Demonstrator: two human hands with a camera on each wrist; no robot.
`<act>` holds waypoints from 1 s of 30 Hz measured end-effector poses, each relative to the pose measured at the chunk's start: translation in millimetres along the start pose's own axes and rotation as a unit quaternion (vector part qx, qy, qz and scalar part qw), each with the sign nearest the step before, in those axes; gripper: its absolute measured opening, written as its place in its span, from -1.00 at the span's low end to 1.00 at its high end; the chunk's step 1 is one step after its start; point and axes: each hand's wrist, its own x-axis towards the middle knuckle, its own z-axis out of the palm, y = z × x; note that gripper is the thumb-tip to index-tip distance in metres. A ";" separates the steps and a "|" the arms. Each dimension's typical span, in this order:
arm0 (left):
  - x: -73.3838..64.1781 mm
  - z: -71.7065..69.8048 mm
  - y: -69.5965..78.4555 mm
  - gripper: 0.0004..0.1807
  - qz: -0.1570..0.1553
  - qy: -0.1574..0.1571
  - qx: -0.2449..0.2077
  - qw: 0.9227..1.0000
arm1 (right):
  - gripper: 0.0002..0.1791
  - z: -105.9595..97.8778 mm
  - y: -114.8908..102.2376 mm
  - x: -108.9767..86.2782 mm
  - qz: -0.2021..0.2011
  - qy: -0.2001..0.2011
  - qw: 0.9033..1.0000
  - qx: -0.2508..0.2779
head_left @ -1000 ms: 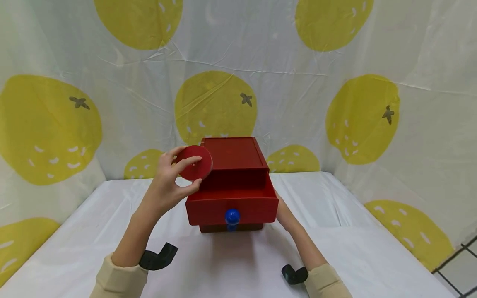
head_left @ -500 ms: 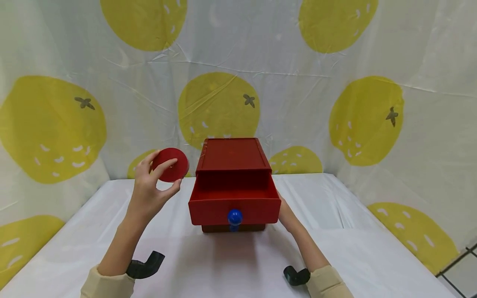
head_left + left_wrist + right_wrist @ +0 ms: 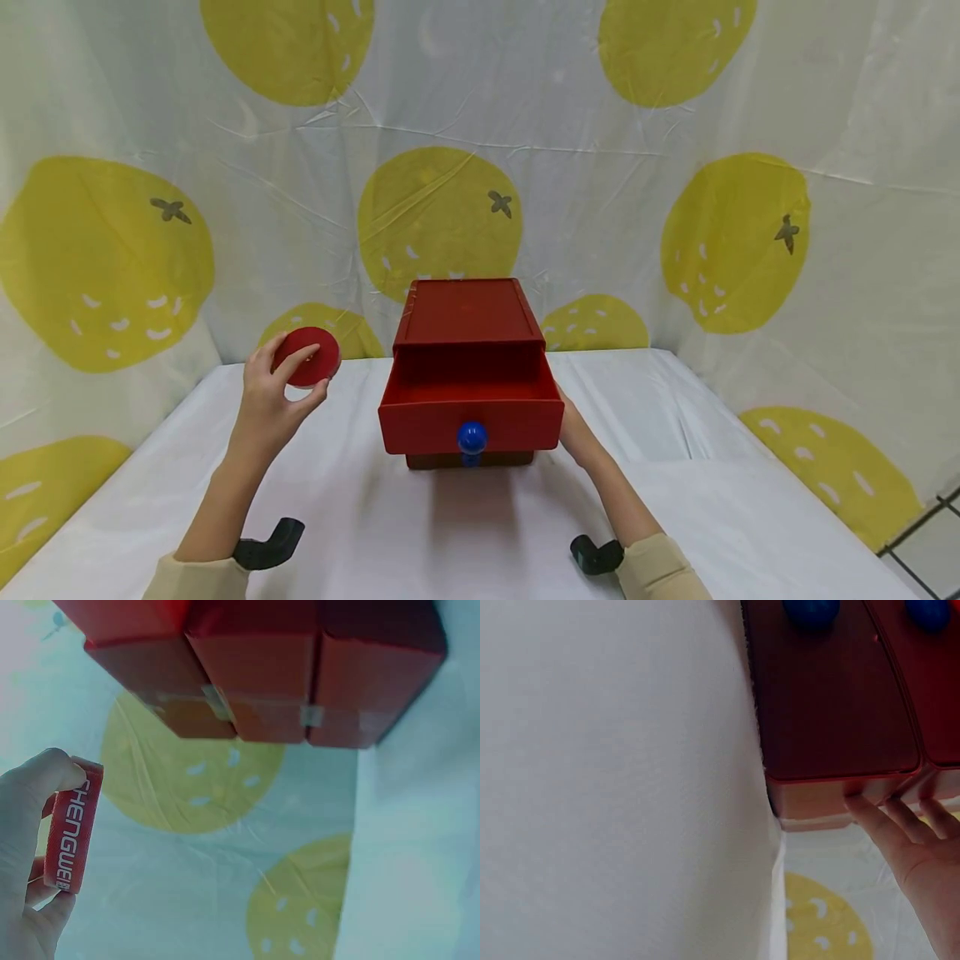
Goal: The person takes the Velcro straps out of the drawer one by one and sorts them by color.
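Observation:
My left hand (image 3: 258, 408) pinches a flat round red case (image 3: 328, 362) between curled fingers and thumb, held up left of the drawer unit. White SHENGWEI lettering runs along the rim of the case in the left wrist view. A red drawer unit (image 3: 467, 312) stands mid-table in the head view. Its top drawer (image 3: 427, 427) is pulled out towards me, with a blue knob (image 3: 472, 437) on the front. Straight fingers of my right hand (image 3: 926, 866) touch the side of the unit; in the head view, the unit hides those fingers.
A white cloth covers the table (image 3: 637, 517). Behind and beside it hangs a pale curtain (image 3: 577, 217) printed with large yellow fruit. The lower drawers stay under the pulled-out one, with another blue knob (image 3: 928, 611) in the right wrist view.
My left hand, pinching the red case, has moved left and lower, away from the drawer. My right hand and the drawer unit stay in place.

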 end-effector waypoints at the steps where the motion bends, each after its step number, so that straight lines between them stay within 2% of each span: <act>1: -2.8 0.9 -5.1 -0.49 -0.007 -0.002 0.003 1.000 | -0.42 0.0 -0.4 -0.1 -0.001 0.000 1.000 -0.002; 5: -14.5 3.1 -21.5 -0.49 -0.049 -0.022 0.013 0.998 | -0.43 -0.1 -0.2 0.0 -0.006 0.002 1.000 -0.006; 10: -26.7 4.8 -35.4 -0.48 -0.103 -0.058 0.023 0.993 | -0.43 0.0 0.9 0.1 -0.016 0.000 1.000 -0.004; 20: -45.2 12.2 -61.0 -0.47 -0.165 -0.107 0.033 0.980 | -0.44 0.9 1.6 -1.0 -0.013 0.004 1.000 0.001; 26: -57.0 18.0 -71.8 -0.43 -0.208 -0.172 0.023 0.962 | -0.44 1.1 1.4 -0.8 -0.012 0.003 1.000 0.001; 30: -64.7 24.6 -78.4 -0.44 -0.222 -0.210 0.019 0.952 | -0.43 0.3 2.2 0.1 -0.014 0.001 1.000 0.001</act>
